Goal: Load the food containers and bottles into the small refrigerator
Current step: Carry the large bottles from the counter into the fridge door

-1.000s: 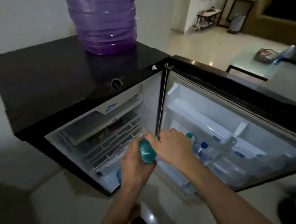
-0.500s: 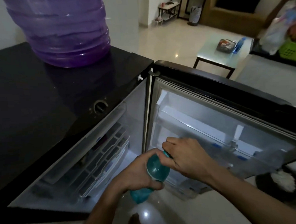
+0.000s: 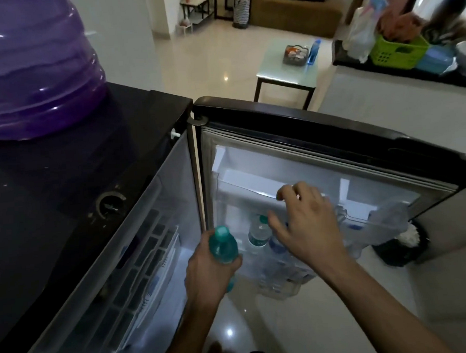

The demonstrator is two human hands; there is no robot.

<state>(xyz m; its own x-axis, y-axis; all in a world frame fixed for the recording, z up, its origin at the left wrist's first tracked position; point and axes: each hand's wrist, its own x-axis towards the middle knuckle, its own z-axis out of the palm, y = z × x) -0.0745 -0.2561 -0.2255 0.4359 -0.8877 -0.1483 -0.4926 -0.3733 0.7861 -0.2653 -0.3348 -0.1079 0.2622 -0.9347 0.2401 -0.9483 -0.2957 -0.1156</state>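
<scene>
While left fingers [image 3: 237,259] grip a teal bottle [image 3: 223,247], right fingers [image 3: 286,193] spread loosely above door-shelf bottles [image 3: 259,233].

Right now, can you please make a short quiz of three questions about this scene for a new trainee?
1. True or false: the refrigerator door is open.
2. Which hand grips the teal bottle? A) left hand B) right hand
3. Fill in: the large jug on top of the refrigerator is ____ in colour.

Key: 1 true; 2 A; 3 purple. The right hand, fingers spread and holding nothing, reaches over the clear bottles in the lower door shelf.
</scene>
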